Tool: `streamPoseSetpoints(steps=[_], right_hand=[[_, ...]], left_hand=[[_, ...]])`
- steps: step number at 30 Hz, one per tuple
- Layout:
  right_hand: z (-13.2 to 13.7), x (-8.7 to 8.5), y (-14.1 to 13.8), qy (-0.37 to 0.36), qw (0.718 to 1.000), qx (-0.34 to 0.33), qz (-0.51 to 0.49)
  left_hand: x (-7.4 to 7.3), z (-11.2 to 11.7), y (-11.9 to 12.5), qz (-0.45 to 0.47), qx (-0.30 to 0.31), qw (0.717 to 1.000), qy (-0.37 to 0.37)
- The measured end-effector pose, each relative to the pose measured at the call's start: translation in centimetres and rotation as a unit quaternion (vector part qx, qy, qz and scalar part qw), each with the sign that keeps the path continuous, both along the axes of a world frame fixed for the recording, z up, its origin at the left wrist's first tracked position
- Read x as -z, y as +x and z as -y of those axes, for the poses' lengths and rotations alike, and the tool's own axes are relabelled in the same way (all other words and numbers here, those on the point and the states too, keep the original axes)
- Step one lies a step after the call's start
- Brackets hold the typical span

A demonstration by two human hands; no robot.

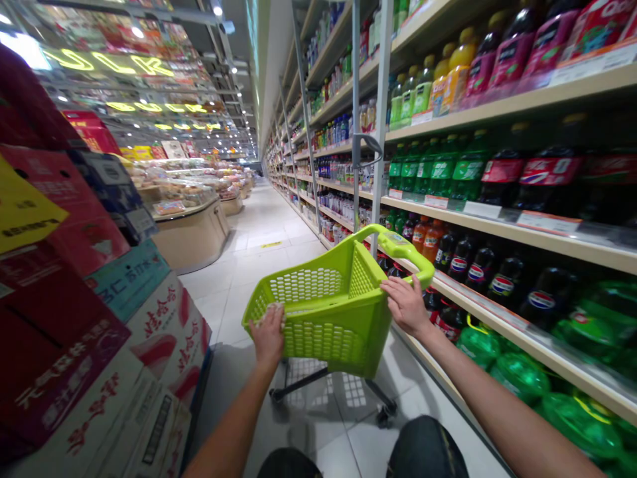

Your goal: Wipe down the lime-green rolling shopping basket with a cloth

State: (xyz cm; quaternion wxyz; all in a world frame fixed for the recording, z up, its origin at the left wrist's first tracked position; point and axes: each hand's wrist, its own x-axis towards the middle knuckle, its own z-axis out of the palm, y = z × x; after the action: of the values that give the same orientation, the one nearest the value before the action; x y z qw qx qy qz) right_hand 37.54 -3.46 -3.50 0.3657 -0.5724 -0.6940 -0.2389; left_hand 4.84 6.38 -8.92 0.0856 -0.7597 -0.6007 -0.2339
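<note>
A lime-green plastic shopping cart (323, 312) stands on the tiled aisle floor in front of me, tilted a little, with its handle (398, 247) up at the right. My left hand (269, 332) grips the near left rim of the basket, fingers curled over the edge with something pale under them. The right rim, just below the handle, is held by my right hand (405, 304), fingers wrapped over it. The basket looks empty inside. My knees show at the bottom of the view.
Shelves of soft-drink bottles (497, 172) run along the right, close to the cart. Stacked red and white cartons (99, 345) stand at the left. A curved counter (192, 232) lies ahead on the left, and the tiled aisle (269, 232) runs forward between them.
</note>
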Motion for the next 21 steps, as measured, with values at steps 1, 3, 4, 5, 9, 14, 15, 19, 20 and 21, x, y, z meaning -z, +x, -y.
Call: streamPoseSetpoints(steps=[1, 3, 4, 5, 9, 14, 15, 19, 20, 21], right_hand=[[0.0, 0.0, 0.0, -0.001, 1.000, -0.001, -0.002], [-0.1, -0.1, 0.1, -0.011, 1.000, -0.002, 0.000], [0.0, -0.1, 0.2, -0.018, 1.000, -0.001, 0.003], [0.0, -0.2, 0.3, -0.027, 1.000, -0.001, 0.006], [0.2, -0.4, 0.6, -0.047, 0.999, -0.001, 0.014], [0.1, -0.3, 0.1, -0.032, 0.999, 0.004, -0.004], [0.1, -0.3, 0.0, -0.030, 1.000, 0.006, -0.007], [0.1, -0.3, -0.2, -0.047, 0.999, 0.004, 0.003], [0.2, -0.4, -0.1, -0.056, 0.998, 0.003, 0.011], [0.2, -0.5, 0.0, -0.064, 0.998, 0.003, 0.019]], left_hand=[[-0.3, 0.7, 2.3, -0.004, 0.047, 0.999, 0.002], [-0.9, 2.2, 7.0, -0.002, 0.135, 0.991, 0.011], [-1.2, 2.8, 8.8, -0.002, 0.175, 0.984, 0.016], [-1.4, 3.2, 10.0, -0.002, 0.203, 0.979, 0.020], [-1.1, 2.5, 8.1, 0.002, 0.180, 0.984, 0.011], [-0.3, 1.0, 4.5, 0.040, 0.031, 0.999, 0.008], [-0.5, 1.4, 5.3, 0.034, 0.052, 0.998, 0.010], [-1.9, 3.9, 11.2, 0.000, 0.227, 0.973, 0.030], [-2.1, 4.4, 12.0, -0.005, 0.264, 0.964, 0.037], [-2.2, 4.6, 12.2, -0.007, 0.287, 0.957, 0.042]])
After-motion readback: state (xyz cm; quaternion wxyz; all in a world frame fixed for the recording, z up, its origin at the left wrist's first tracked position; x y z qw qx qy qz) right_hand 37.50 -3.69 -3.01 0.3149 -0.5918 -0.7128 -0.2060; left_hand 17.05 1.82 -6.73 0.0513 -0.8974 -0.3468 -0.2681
